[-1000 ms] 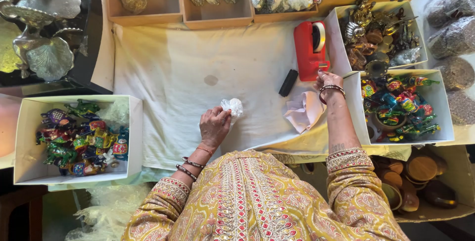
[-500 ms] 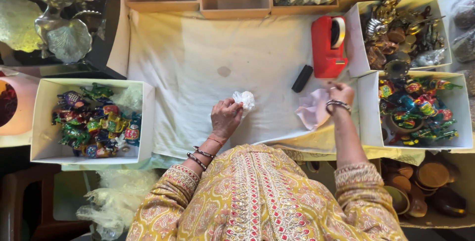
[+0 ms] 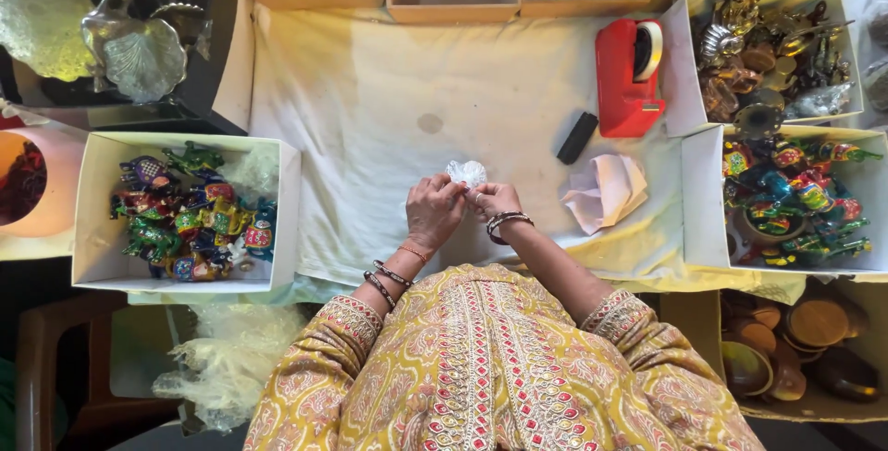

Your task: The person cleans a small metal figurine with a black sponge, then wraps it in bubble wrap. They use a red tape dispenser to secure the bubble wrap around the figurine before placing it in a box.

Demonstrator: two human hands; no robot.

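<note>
A small white wrapped bundle (image 3: pixel 466 172) sits on the cream cloth (image 3: pixel 370 109) at the middle of the table, pinched between both hands. The left hand (image 3: pixel 434 211) already held it half a second ago; the right hand (image 3: pixel 496 199) has since left the pink paper sheets (image 3: pixel 606 190) and come across, so the two now meet fingertip to fingertip on the bundle, apparently closing its wrap. The red tape dispenser (image 3: pixel 625 76) and black marker (image 3: pixel 577 137) lie untouched beyond, with boxes of painted figurines (image 3: pixel 190 215) either side.
</note>
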